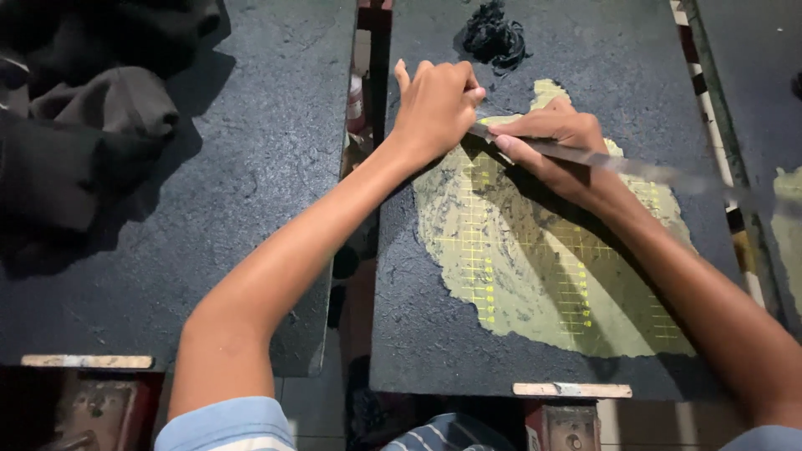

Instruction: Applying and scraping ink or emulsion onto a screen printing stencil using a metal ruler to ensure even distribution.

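A long flat metal blade (635, 167) lies across the dark, crusted board (426, 317). My right hand (551, 146) presses down on the blade's middle, and my left hand (436, 104) pinches its left tip. Under them the black coating is scraped away, showing a yellow-green gridded surface (535, 276). A clump of black scrapings (494, 38) sits just beyond my hands at the board's far edge.
A second dark board (251, 184) lies to the left across a narrow gap. Dark cloth (92, 108) is heaped on its far left corner. Another board with a yellow-green patch (785, 209) shows at the right edge.
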